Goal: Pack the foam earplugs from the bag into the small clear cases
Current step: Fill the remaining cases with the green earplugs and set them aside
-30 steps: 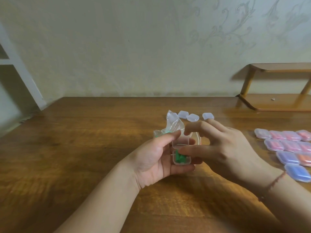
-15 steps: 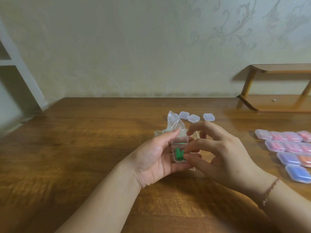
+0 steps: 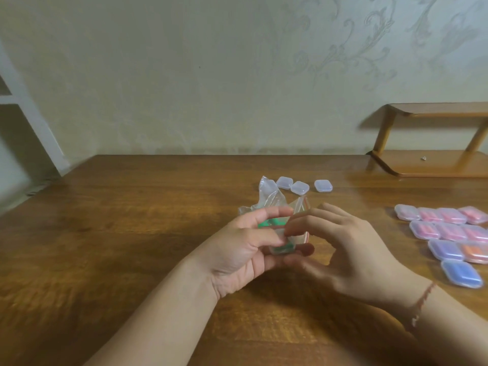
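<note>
Risk is being carried first by the table (image 3: 132, 233), the largest thing in view: the small clear case (image 3: 282, 249) is being held above bare wood, and a slip would likely send it bouncing toward the closed, coloured cases (image 3: 449, 233) being kept in rows at about three o'clock from the hands. The bag (image 3: 269, 196), crumpled and standing open at twelve o'clock from the hands, is being crowded by the fingers; judged from this, its loose film could be caught in the case lid, or the bag could be tipped so that the remaining green earplugs (image 3: 266, 223) are spilled. Three empty cases (image 3: 299, 186) are being left farther back, at about twelve to one o'clock. The left hand (image 3: 237, 249) is being kept curled, fingers well closed around the case, thumb laid over its top. The right hand (image 3: 351, 254) is being kept half open, thumb and forefinger being brought together on the lid edge while the other fingers are being spread loosely; whether the lid is fully shut cannot be told through the blur. Too hard a squeeze is being judged the smallest hazard: green foam (image 3: 286, 247) inside could be pinched in the seam.
</note>
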